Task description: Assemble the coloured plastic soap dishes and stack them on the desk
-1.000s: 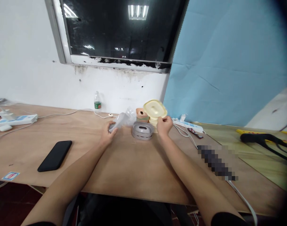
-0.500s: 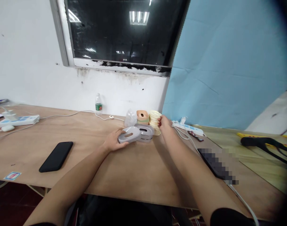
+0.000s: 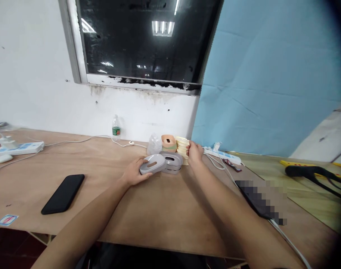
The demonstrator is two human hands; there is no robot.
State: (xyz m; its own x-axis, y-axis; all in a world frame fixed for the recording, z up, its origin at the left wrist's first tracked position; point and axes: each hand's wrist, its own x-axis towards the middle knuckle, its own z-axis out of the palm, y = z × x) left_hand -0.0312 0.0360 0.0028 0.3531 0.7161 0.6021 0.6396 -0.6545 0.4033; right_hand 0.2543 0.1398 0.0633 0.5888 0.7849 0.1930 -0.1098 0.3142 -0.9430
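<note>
Gripping the grey slotted piece (image 3: pixel 159 162) by its left end, our left hand (image 3: pixel 133 172) lays its thumb along the near edge, a hold that probably leaves the top unobstructed. We have that piece at mid-frame, tilted, its right end overlapping the grey stack (image 3: pixel 176 161) in view; whether they touch, we can't tell. Just right of there, our right hand (image 3: pixel 195 151) curls its fingers at the cream stack (image 3: pixel 182 144), perhaps steadying it; whether they pinch anything, we can't say. Behind the greys sit a peach container (image 3: pixel 173 143) and crumpled clear plastic (image 3: pixel 154 145), bunched close, likely for easy reach. And what a smooth, glossy oval we've got, rounded all round, brown showing in its long central slot!
</note>
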